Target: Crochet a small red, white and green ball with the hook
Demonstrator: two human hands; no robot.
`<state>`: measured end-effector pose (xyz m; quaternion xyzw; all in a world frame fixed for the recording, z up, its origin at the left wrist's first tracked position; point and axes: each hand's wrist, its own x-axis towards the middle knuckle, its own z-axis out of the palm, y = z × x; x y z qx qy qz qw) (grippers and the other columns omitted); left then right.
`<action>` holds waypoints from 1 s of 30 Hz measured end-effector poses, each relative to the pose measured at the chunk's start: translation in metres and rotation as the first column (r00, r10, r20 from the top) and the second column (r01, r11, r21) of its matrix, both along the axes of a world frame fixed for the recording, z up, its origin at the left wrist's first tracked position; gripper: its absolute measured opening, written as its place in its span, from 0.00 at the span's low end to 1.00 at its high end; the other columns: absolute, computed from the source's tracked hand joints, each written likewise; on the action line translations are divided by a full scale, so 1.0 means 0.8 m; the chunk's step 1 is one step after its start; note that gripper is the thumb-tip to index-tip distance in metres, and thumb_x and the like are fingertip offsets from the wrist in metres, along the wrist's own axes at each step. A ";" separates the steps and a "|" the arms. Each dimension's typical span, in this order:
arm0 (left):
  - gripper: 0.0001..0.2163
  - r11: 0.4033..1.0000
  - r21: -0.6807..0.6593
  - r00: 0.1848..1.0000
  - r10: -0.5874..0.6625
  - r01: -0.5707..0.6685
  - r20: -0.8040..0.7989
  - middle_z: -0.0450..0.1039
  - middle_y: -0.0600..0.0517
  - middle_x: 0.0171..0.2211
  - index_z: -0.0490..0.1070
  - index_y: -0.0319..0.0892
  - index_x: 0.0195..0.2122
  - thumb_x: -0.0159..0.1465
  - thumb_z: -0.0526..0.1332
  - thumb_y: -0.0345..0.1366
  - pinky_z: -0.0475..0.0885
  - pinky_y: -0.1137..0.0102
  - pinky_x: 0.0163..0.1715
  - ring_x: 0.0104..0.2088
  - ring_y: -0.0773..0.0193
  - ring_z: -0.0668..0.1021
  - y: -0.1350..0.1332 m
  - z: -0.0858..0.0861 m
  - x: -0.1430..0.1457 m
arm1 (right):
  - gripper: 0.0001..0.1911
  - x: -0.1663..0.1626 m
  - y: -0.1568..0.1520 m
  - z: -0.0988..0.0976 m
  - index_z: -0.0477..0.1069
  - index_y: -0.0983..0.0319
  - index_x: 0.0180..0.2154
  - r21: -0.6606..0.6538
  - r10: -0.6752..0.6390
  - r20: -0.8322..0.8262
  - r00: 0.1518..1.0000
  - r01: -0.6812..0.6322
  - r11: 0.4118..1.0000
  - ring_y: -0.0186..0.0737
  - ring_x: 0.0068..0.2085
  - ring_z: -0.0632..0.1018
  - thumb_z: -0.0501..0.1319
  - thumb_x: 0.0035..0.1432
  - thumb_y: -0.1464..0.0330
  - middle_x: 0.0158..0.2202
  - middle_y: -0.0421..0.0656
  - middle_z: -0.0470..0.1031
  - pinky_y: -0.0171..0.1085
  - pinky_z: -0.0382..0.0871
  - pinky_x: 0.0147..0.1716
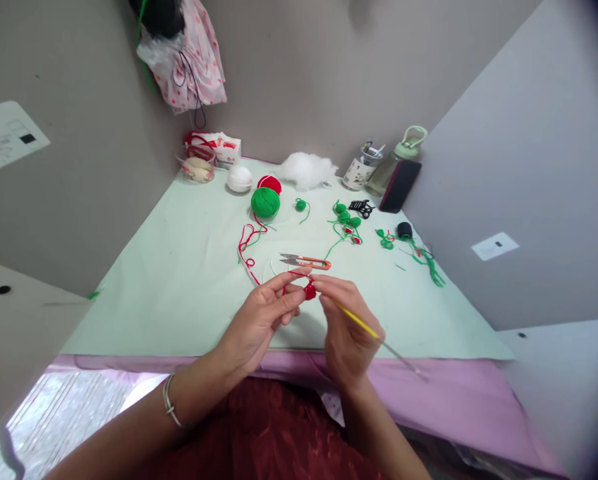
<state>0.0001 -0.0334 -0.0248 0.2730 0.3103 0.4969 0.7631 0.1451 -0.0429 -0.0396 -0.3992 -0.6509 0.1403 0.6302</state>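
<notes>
My left hand [263, 320] is closed in a pinch on a small red crochet piece [309, 291], with red yarn [249, 250] running over its fingers. My right hand [346, 327] is closed on a yellow crochet hook [363, 327] whose metal end sticks out to the right; its fingertips meet the red piece. Both hands hover over the near edge of the pale green table [179, 280]. The red yarn trails back toward a red ball [270, 183] behind a green yarn ball [265, 202].
Orange thread snips [306, 261] lie just beyond my hands. Farther back are a white ball [239, 179], white stuffing [306, 169], small green crochet pieces [346, 220], a black hair clip [361, 208], a jar [361, 168], a bottle [393, 163] and a tissue pack [219, 147].
</notes>
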 end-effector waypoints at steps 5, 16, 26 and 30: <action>0.15 0.999 -0.004 0.999 0.034 -0.034 0.003 0.72 0.56 0.31 0.86 0.44 0.48 0.60 0.77 0.38 0.61 0.72 0.32 0.25 0.74 0.61 0.002 0.001 0.002 | 0.13 0.000 0.000 0.010 0.84 0.52 0.46 -0.088 0.054 -0.044 0.998 -0.058 0.994 0.43 0.44 0.85 0.63 0.70 0.73 0.41 0.44 0.85 0.44 0.82 0.43; 0.20 0.999 -0.039 0.999 0.033 -0.031 0.041 0.65 0.61 0.22 0.83 0.44 0.55 0.61 0.77 0.36 0.64 0.76 0.34 0.22 0.76 0.58 -0.001 0.006 0.000 | 0.13 -0.004 -0.006 0.005 0.84 0.51 0.47 -0.075 0.043 -0.081 0.996 -0.049 0.996 0.40 0.41 0.83 0.65 0.69 0.74 0.40 0.43 0.83 0.40 0.79 0.40; 0.18 0.985 -0.100 0.977 -0.121 0.139 0.174 0.68 0.59 0.27 0.85 0.41 0.52 0.60 0.76 0.33 0.70 0.74 0.36 0.21 0.79 0.56 0.004 0.003 -0.009 | 0.10 0.014 0.013 0.011 0.83 0.58 0.35 -0.287 0.119 -0.625 0.771 -0.369 0.884 0.32 0.27 0.76 0.70 0.64 0.59 0.31 0.40 0.78 0.34 0.74 0.29; 0.18 1.000 -0.020 0.997 -0.012 0.014 0.076 0.73 0.58 0.26 0.85 0.44 0.50 0.57 0.78 0.32 0.69 0.73 0.40 0.25 0.74 0.70 0.003 0.005 -0.002 | 0.10 0.012 0.006 0.011 0.82 0.57 0.38 -0.267 0.143 -0.428 0.893 -0.276 0.923 0.35 0.29 0.78 0.64 0.70 0.62 0.31 0.40 0.78 0.36 0.75 0.30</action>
